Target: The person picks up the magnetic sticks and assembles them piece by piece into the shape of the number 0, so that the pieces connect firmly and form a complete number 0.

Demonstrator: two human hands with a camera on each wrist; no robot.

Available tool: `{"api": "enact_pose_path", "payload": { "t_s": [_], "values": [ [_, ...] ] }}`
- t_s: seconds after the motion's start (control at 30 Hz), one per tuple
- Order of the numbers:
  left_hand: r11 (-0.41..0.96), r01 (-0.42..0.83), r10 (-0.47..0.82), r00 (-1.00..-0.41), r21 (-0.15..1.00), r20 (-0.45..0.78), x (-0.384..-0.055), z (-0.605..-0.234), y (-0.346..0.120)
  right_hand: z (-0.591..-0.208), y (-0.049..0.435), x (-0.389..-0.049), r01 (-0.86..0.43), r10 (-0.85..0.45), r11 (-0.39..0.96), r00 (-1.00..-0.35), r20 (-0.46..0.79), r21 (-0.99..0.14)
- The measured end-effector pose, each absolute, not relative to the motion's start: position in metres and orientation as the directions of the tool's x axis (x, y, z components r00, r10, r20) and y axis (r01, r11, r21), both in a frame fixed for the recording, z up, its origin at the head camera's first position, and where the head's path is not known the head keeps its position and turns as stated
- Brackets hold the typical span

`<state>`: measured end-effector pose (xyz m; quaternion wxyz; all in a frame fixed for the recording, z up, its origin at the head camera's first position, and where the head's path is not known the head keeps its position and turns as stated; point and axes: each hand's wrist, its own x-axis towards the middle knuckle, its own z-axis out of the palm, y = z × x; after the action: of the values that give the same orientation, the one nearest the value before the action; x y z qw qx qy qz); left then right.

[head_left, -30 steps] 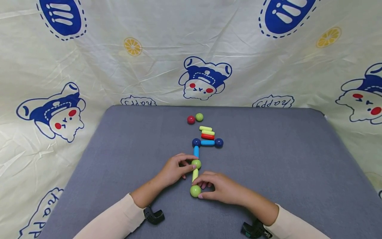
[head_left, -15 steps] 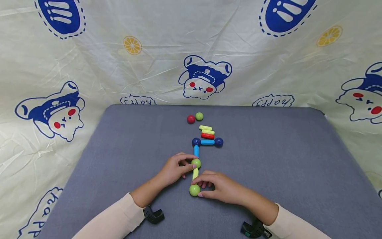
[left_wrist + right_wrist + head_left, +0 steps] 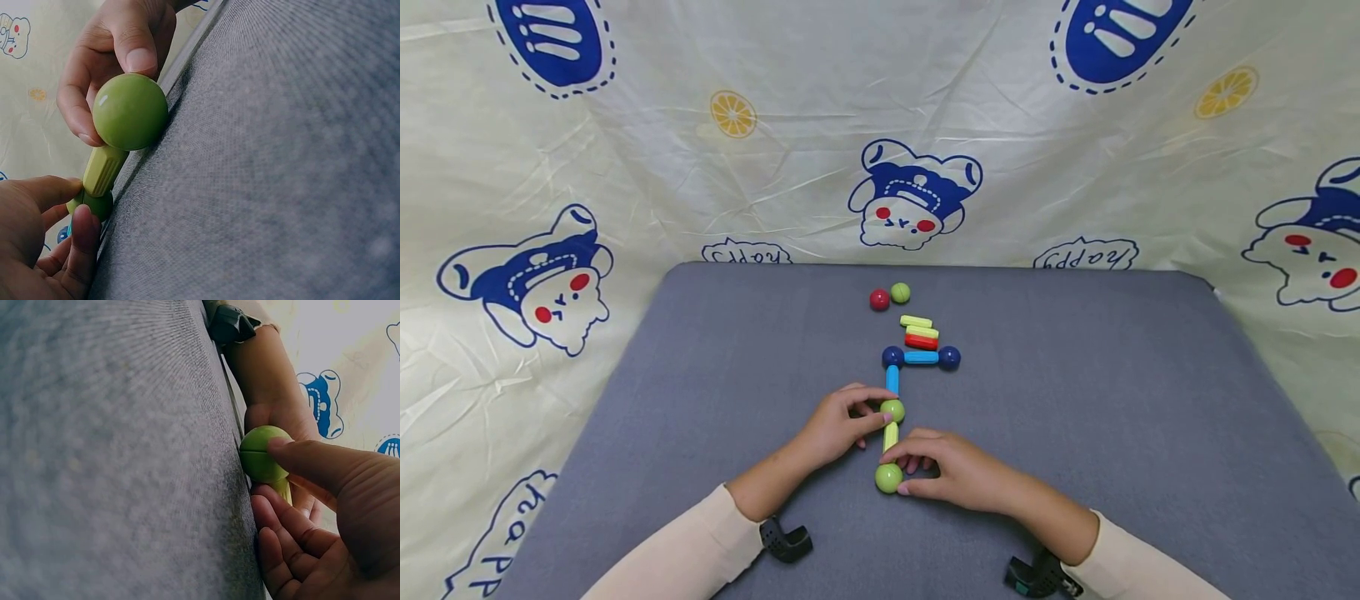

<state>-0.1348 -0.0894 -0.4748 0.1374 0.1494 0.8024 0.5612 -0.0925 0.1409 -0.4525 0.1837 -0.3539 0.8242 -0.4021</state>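
In the head view, a chain of magnetic balls and rods lies on the grey table. My left hand [image 3: 842,423] pinches the middle green ball [image 3: 892,411] between thumb and fingers. A yellow-green rod [image 3: 891,437] runs from it to the nearest green ball [image 3: 889,478]. My right hand [image 3: 961,472] holds that near ball, thumb on its right side and index finger at the rod's end. The right wrist view shows the thumb pressed on this green ball [image 3: 259,464]. Beyond the middle ball, a blue rod [image 3: 892,381] leads to a dark blue ball [image 3: 892,357].
From that corner a second blue rod [image 3: 921,357] extends right to another dark blue ball [image 3: 950,358]. Just behind lie a red rod [image 3: 921,342] and two yellow-green rods [image 3: 917,322]. Farther back sit a loose red ball [image 3: 879,300] and a green ball [image 3: 900,292].
The nearest green ball has shifted very slightly left. Both hands keep their places on the same two balls.
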Motion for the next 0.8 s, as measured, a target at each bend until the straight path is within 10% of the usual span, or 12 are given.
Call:
{"api": "enact_pose_path", "payload": {
  "t_s": [0.8],
  "values": [
    [0.317, 0.062, 0.391, -0.918, 0.946, -0.071, -0.133, -0.471, -0.088, -0.442, 0.156, -0.11, -0.356, -0.59, 0.371, -0.804, 0.079, -0.858]
  ]
}}
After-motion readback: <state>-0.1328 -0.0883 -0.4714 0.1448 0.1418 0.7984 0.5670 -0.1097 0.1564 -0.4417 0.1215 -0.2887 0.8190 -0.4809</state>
